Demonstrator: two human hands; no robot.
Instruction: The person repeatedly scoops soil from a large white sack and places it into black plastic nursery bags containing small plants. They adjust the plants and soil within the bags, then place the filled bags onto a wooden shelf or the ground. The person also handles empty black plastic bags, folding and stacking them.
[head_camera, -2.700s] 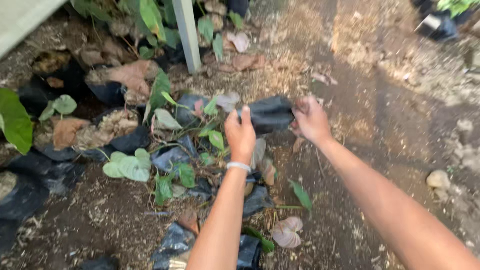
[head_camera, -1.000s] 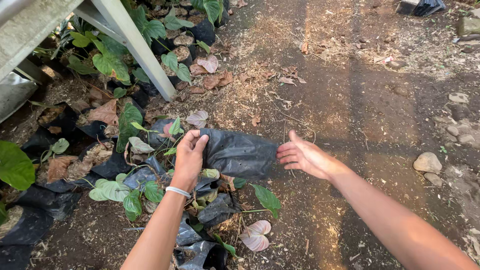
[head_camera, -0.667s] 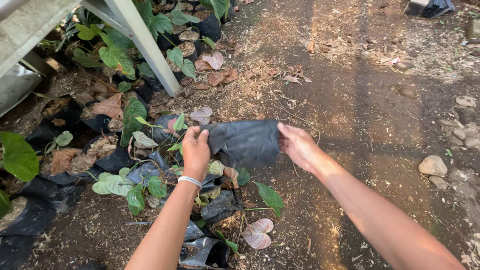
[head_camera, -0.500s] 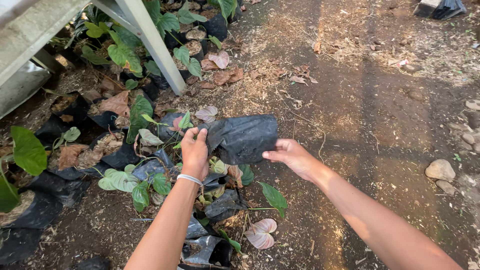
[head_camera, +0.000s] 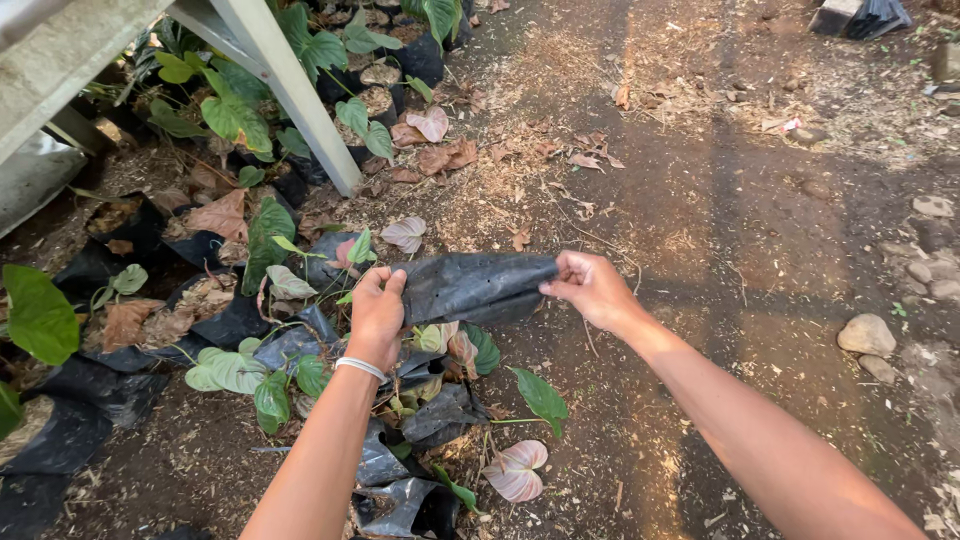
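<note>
**Black grow bag stretched flat between both hands**

The black plastic bag (head_camera: 478, 287) is held above the ground among potted seedlings (head_camera: 240, 370) — the left hand (head_camera: 377, 312) pinches one end, the right hand (head_camera: 592, 288) the other, fingers clenched on it. Its long axis runs left to right, nearly level. Opening its mouth seems the likely next need — a firmer pinch on one edge.

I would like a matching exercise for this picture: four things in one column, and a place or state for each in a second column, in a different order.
Things:
1. flattened black plastic grow bag
2. thin white wristband
3. rounded grey stone
4. pale slanted metal post

Places or states:
A. on the left wrist
B. alone on bare soil, far right
C. held at both ends by left hand and right hand
D. upper left, among potted plants

Pairs: 1-C, 2-A, 3-B, 4-D
</note>
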